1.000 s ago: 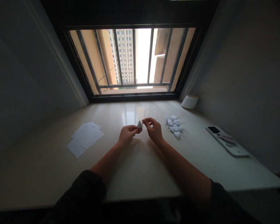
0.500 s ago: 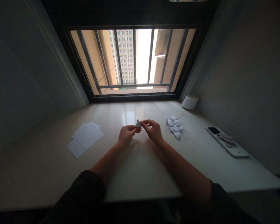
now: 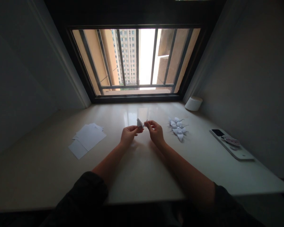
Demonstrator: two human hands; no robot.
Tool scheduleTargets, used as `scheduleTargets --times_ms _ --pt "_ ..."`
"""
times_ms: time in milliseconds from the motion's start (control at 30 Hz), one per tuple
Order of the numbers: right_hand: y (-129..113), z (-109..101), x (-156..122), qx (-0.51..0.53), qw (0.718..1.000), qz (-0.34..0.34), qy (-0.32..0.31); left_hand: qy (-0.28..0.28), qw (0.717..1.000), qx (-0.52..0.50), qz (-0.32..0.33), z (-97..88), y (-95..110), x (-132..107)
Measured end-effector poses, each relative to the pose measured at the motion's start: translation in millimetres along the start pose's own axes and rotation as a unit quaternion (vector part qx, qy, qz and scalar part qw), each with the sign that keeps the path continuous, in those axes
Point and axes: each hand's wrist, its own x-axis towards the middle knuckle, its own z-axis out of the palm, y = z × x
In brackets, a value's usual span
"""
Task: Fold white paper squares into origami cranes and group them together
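Observation:
Between my two hands, above the middle of the white surface, is a small folded white paper crane (image 3: 139, 123). My left hand (image 3: 129, 135) pinches its lower part between thumb and fingers. On the other side, my right hand (image 3: 155, 130) has thumb and fingertips closed on a thin point of the same paper, which sticks out to the right. Several finished white paper cranes (image 3: 178, 127) sit in a cluster to the right of my right hand. A loose stack of white paper sheets (image 3: 91, 138) lies to the left.
A white phone (image 3: 239, 153) with a round grip on its back lies at the right. Near the window's right corner stands a white cylindrical object (image 3: 193, 103). The ledge (image 3: 142, 183) ends at a front edge close to me; a barred window (image 3: 137, 63) is behind.
My right hand has shifted slightly right, drawing a thin point of the paper outward. The folded paper now leans left. My left hand keeps its pinch almost in place.

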Motion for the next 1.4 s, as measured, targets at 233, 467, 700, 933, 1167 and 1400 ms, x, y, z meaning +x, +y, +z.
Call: scheduleTargets --times_ms 233,467,700,933,1167,1400 --pt "5 0 1 -0.007 0.999 -0.002 -0.046 0.028 0.999 -0.018 0.012 -0.4 -1 1" --pt "-3 -2 -2 -0.046 0.997 -0.049 -0.035 0.026 1.0 -0.012 0.007 0.0 0 0" --pt "-2 -3 -1 -0.039 0.997 -0.046 -0.05 0.023 1.0 -0.009 0.011 -1.9 -3 2" --pt "9 3 -1 -0.033 0.998 -0.021 -0.049 0.04 0.999 -0.027 0.018 1.0 -4 1" --pt "12 16 -11 -0.031 0.999 0.008 0.003 0.091 0.994 -0.066 -0.001 11.3 -2 -5" --pt "11 19 -14 -0.028 0.999 0.026 0.003 0.092 0.994 -0.045 0.039 11.6 -3 -6"
